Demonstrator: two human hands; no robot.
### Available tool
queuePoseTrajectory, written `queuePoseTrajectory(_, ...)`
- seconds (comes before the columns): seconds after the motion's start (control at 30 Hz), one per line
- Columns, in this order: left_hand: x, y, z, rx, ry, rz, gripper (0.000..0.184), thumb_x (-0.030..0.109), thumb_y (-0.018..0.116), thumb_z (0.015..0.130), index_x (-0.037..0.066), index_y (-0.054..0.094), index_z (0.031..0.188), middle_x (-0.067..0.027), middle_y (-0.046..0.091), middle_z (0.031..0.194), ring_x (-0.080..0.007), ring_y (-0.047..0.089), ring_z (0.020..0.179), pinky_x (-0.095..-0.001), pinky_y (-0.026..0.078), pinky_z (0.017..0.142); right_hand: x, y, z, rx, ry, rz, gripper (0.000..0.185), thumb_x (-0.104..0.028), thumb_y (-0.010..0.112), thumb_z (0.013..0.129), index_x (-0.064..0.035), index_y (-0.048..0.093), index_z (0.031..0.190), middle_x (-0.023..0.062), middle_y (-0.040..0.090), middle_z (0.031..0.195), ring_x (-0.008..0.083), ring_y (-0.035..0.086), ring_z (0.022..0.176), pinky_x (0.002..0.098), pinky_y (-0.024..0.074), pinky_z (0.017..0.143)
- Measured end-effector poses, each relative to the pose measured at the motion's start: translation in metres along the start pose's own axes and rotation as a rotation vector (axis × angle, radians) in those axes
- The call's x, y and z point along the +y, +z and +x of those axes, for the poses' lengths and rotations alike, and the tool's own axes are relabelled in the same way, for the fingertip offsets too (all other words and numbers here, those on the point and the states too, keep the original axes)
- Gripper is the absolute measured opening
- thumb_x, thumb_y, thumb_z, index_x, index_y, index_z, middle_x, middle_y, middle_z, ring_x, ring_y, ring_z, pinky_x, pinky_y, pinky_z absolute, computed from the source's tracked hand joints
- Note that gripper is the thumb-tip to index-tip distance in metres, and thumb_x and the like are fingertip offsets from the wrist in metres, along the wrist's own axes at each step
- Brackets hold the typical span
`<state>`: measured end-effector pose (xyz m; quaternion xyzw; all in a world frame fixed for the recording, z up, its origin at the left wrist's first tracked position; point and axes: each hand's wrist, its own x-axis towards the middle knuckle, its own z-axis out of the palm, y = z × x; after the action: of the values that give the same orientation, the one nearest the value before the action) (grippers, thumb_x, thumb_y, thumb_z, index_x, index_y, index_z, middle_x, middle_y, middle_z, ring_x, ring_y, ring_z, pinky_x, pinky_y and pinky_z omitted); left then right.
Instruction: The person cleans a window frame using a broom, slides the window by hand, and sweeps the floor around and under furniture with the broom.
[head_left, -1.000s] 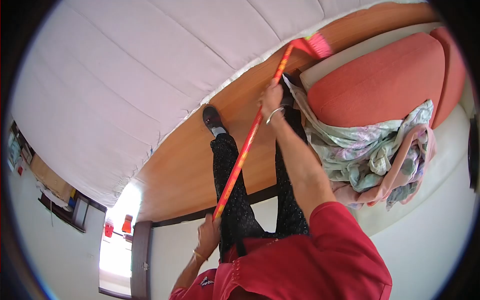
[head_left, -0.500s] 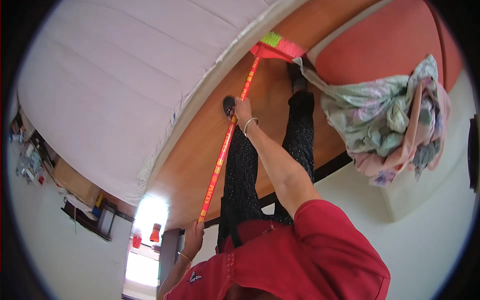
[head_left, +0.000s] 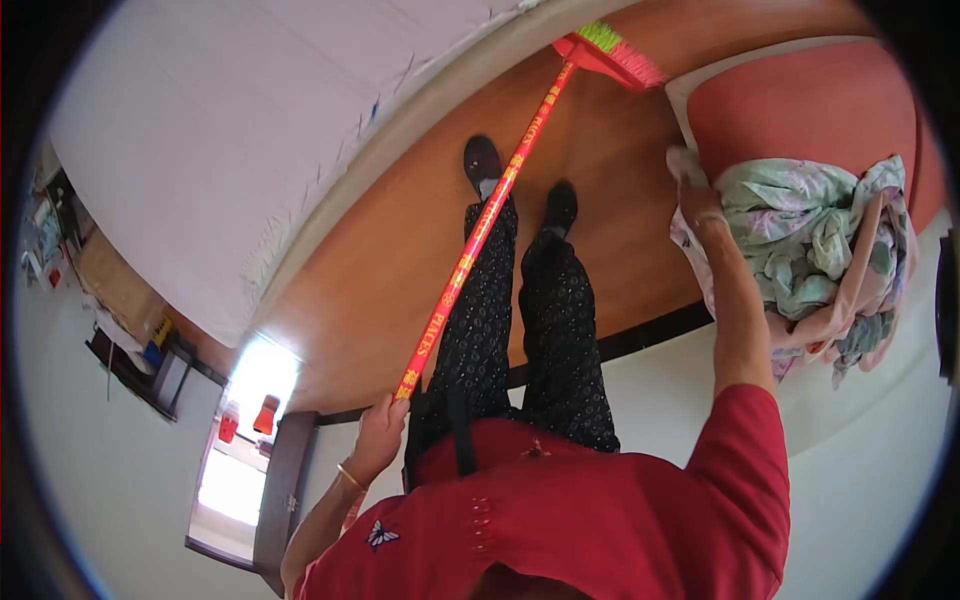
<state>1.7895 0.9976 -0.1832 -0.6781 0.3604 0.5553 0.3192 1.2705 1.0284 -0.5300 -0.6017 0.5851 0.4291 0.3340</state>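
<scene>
My left hand (head_left: 381,432) is closed round the top end of a red broom (head_left: 470,252) with yellow lettering along its handle. The broom's head (head_left: 612,57), with green and pink bristles, rests on the wooden floor far from me, beside the bed edge. My right hand (head_left: 700,197) is at the near-left side of a crumpled floral cloth (head_left: 800,225), its fingers closed on a pale edge of it, slightly blurred. The cloth lies heaped on an orange-red seat (head_left: 800,105), with pink and green folds hanging over its side.
A large bed with a pale lilac cover (head_left: 220,150) fills the upper left. My feet in dark shoes (head_left: 482,165) stand on the wooden floor (head_left: 400,250). A low shelf with assorted items (head_left: 150,350) is at the left, near a bright doorway (head_left: 235,480).
My right hand has let go of the broom handle and moved right to the cloth, whose hanging corner is drawn up. The broom head appears farther up and right.
</scene>
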Motion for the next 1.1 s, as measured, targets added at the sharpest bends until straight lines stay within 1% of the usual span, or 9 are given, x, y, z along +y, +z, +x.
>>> queuePoseTrajectory(0.07,-0.011,0.019,0.005,0.11,0.101,0.141,0.026,0.025,0.045,0.091,0.0,0.047,0.085,-0.0209,0.055,0.063,-0.0401,0.055,0.06,-0.0472,0.041,0.054,0.003,0.017,-0.077,0.259,-0.137,-0.042,0.021,-0.015,0.049,0.078,-0.0091,0.068,0.084,0.0136,0.065,0.09,0.0276,0.063,0.085,0.0394,0.0494,0.072)
queuePoseTrajectory(0.13,-0.016,0.031,0.005,0.193,0.149,0.275,0.028,0.026,0.044,0.091,-0.001,0.046,0.087,-0.0247,0.057,0.069,-0.0439,0.056,0.067,-0.0515,0.041,0.057,0.052,0.124,-0.105,-0.287,-0.235,-0.221,0.021,-0.016,0.05,0.077,-0.0093,0.068,0.086,0.0117,0.066,0.091,0.0263,0.064,0.086,0.0395,0.0491,0.073)
queuePoseTrajectory(0.3,-0.036,0.063,0.016,0.081,0.14,0.124,0.031,0.028,0.041,0.092,-0.002,0.046,0.087,-0.028,0.056,0.07,-0.0462,0.054,0.068,-0.051,0.041,0.058,0.125,0.08,-0.245,-0.529,-0.171,-0.555,0.025,-0.018,0.048,0.079,-0.0095,0.069,0.089,0.0103,0.066,0.094,0.025,0.062,0.09,0.0416,0.0471,0.074)
queuePoseTrajectory(0.43,-0.022,0.07,0.008,0.03,0.299,-0.039,0.036,0.031,0.038,0.093,-0.004,0.044,0.086,-0.0303,0.055,0.07,-0.0476,0.054,0.069,-0.0522,0.042,0.06,0.2,0.094,-0.277,-0.182,0.133,-0.488,0.023,-0.019,0.049,0.078,-0.0095,0.07,0.082,0.0111,0.067,0.088,0.026,0.064,0.081,0.0387,0.0487,0.068)
queuePoseTrajectory(0.6,-0.033,0.113,0.036,0.198,0.328,0.104,0.037,0.031,0.038,0.093,-0.004,0.044,0.086,-0.0305,0.056,0.071,-0.0474,0.055,0.07,-0.0534,0.043,0.061,0.187,0.106,-0.27,0.095,0.29,-0.195,0.021,-0.019,0.051,0.076,-0.0069,0.068,0.082,0.0105,0.066,0.07,0.0276,0.064,0.072,0.0407,0.0497,0.058)
queuePoseTrajectory(0.67,-0.035,0.108,0.044,0.225,0.243,0.218,0.036,0.031,0.038,0.093,-0.003,0.044,0.086,-0.0294,0.057,0.071,-0.0472,0.056,0.069,-0.0543,0.043,0.061,0.188,0.132,-0.265,-0.088,0.469,0.44,0.024,-0.022,0.051,0.079,-0.0034,0.064,0.086,0.0106,0.064,0.074,0.0267,0.063,0.072,0.0434,0.0492,0.05)
queuePoseTrajectory(0.77,-0.09,0.096,0.07,0.222,0.369,0.075,0.038,0.033,0.039,0.092,-0.003,0.044,0.086,-0.031,0.056,0.071,-0.0471,0.056,0.07,-0.0534,0.043,0.061,0.112,0.071,-0.304,0.074,0.803,0.844,0.031,-0.023,0.052,0.076,0.0043,0.06,0.089,0.0169,0.062,0.078,0.0343,0.061,0.07,0.0404,0.0509,0.057)
queuePoseTrajectory(1.03,-0.211,0.091,0.039,-0.013,0.512,0.236,0.038,0.032,0.036,0.092,-0.005,0.045,0.09,-0.0336,0.054,0.079,-0.0483,0.054,0.077,-0.0529,0.041,0.067,-0.062,0.141,-0.337,0.038,0.786,1.388,0.052,-0.019,0.058,0.08,-0.0109,0.039,0.128,0.0096,0.062,0.088,0.023,0.061,0.064,0.0391,0.0517,0.045)
queuePoseTrajectory(1.1,-0.257,0.068,0.035,-0.02,0.533,0.222,0.036,0.03,0.039,0.091,-0.006,0.045,0.091,-0.0328,0.054,0.078,-0.0474,0.055,0.075,-0.0525,0.042,0.066,-0.132,0.129,-0.339,0.012,0.571,1.118,0.054,-0.014,0.059,0.078,-0.0123,0.041,0.129,0.0098,0.062,0.088,0.0169,0.061,0.061,0.0305,0.0502,0.043)
